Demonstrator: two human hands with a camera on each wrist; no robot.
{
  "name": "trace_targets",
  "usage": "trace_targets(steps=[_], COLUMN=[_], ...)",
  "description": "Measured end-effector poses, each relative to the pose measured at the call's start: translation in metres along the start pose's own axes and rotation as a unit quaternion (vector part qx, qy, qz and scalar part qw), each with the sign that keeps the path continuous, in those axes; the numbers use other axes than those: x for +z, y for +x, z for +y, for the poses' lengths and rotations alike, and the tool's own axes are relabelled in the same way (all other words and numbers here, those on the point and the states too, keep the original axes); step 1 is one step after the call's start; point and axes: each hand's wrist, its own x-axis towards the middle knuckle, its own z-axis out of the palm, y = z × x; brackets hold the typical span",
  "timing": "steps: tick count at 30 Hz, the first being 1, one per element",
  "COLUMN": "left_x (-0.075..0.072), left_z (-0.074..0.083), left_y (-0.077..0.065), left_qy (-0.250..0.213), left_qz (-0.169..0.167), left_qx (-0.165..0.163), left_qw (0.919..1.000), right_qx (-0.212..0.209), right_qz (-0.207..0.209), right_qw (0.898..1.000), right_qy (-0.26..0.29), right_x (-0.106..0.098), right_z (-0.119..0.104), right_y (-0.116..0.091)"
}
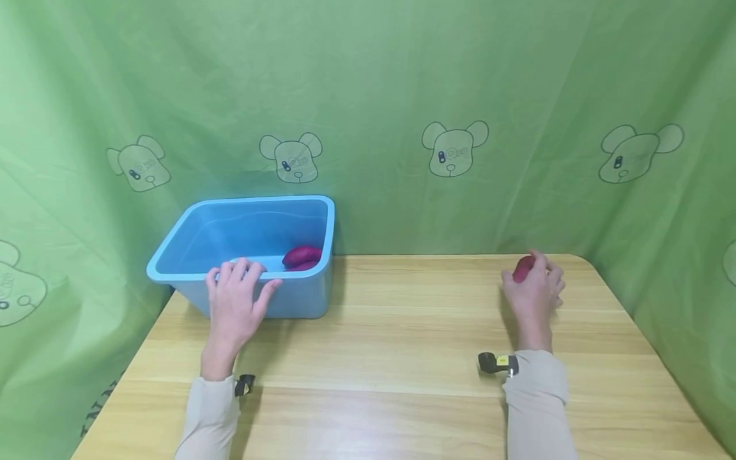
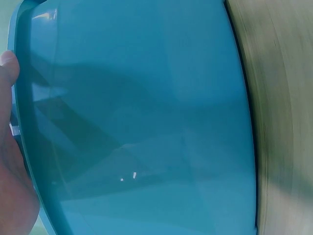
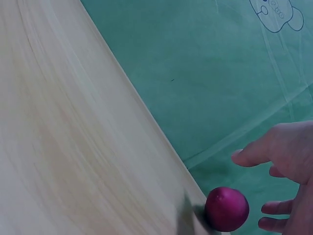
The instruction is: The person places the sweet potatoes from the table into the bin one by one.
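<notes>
At the left, a blue plastic bin [image 1: 195,295] stands on the table; its outer wall [image 2: 146,107] fills most of the left wrist view. My left hand [image 1: 236,306] grips its near rim, fingers bent over the edge and thumb along it. The fingertips are hidden. Inside the bin lie purple-red sweet potatoes [image 1: 302,255]. Near the table's far right edge is another sweet potato [image 1: 522,269]. My right hand [image 1: 533,291] is around it, fingers and thumb spread. In the right wrist view, a gap shows between that hand [image 3: 293,161] and the sweet potato [image 3: 227,209].
The wooden table [image 1: 391,345] has a rounded far right corner. Behind and beside it hangs a green curtain [image 1: 379,102] printed with bear heads. A black wrist camera [image 1: 496,363] is strapped at the right sleeve, and another camera [image 1: 244,384] at the left sleeve.
</notes>
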Motion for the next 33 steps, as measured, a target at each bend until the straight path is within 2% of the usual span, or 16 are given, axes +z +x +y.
trace_targets(steps=[11, 33], left_x=[0.001, -0.001], left_z=[0.000, -0.001], left_y=[-0.001, 0.000], left_qy=[-0.001, 0.006], left_qz=[-0.002, -0.005], left_qx=[0.002, -0.001], left_qw=[1.0000, 1.0000], right_qx=[0.029, 0.030], right_qz=[-0.025, -0.070], right_qw=[0.999, 0.997], right_qy=[0.004, -0.034], right_x=[0.002, 0.008], right_z=[0.008, 0.018], right_y=[0.005, 0.017])
